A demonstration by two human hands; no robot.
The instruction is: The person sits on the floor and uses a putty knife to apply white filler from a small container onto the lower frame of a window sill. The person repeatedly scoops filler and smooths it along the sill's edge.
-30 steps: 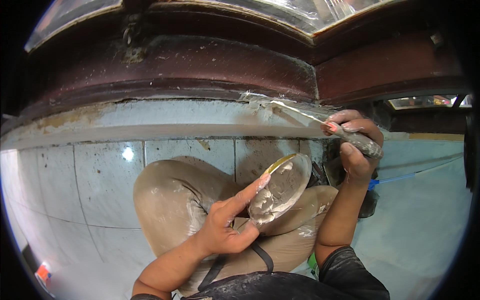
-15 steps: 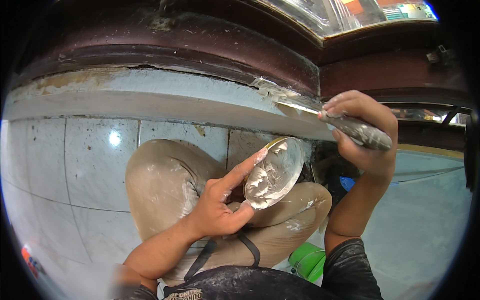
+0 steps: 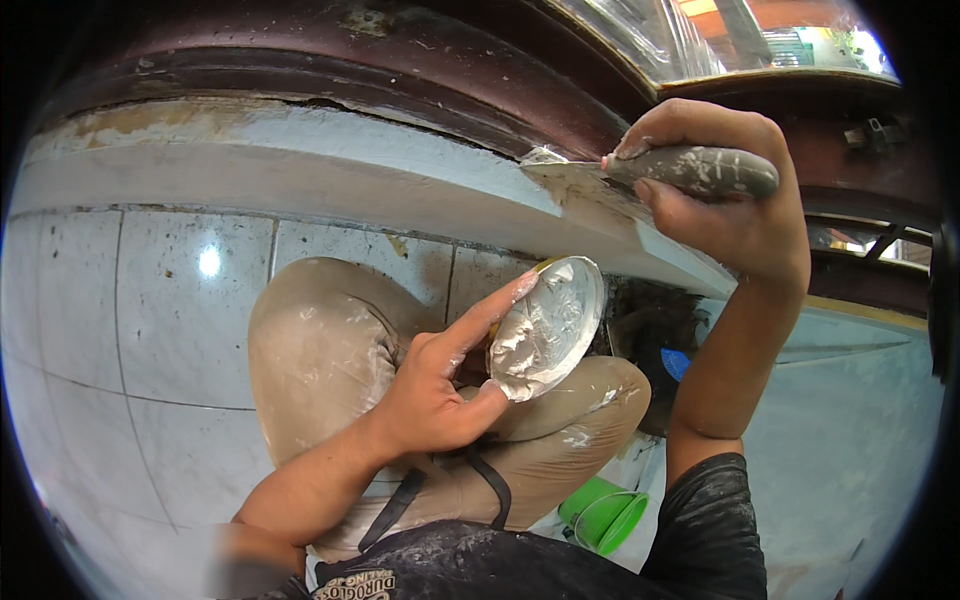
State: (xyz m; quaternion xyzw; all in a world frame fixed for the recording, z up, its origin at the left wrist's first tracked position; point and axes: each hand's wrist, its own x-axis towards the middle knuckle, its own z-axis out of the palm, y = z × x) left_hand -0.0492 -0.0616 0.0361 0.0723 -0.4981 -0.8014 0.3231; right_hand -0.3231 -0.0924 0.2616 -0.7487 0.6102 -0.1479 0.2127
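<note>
White floor tiles (image 3: 190, 320) with dark joints spread out on the left, flecked with dirt, and a round bright reflection (image 3: 209, 261) shines off one of them. Beyond them I see a low, pale ledge (image 3: 350, 185), its top stained tan and brown toward the left end. Dark reddish-brown woodwork (image 3: 400, 60) runs above it, scuffed and speckled, and at the upper right a window pane (image 3: 650, 40) lets in brightness and patches of colour.

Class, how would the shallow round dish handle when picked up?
The shallow round dish is probably light: the left hand alone holds it at one side. It seems stiff, showing no sag. White paste near its rim may make it slippery.
</note>
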